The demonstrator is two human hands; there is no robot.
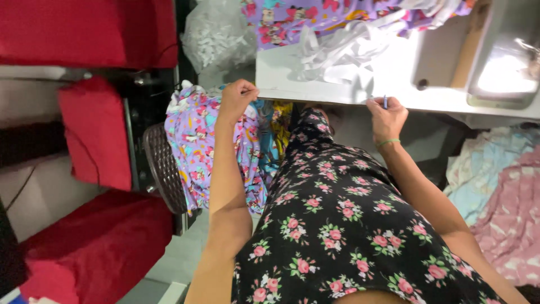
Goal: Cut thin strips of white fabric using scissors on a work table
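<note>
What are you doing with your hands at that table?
A person in a black flowered dress sits at a white sewing table. The left hand grips the table's front edge, closed. The right hand rests at the edge too, pinching a small blue thing. White strips and purple printed cloth lie on top.

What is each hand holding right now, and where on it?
The left hand grips the front edge of the white table. The right hand pinches a small blue thing at its lower end, against that edge.
</note>
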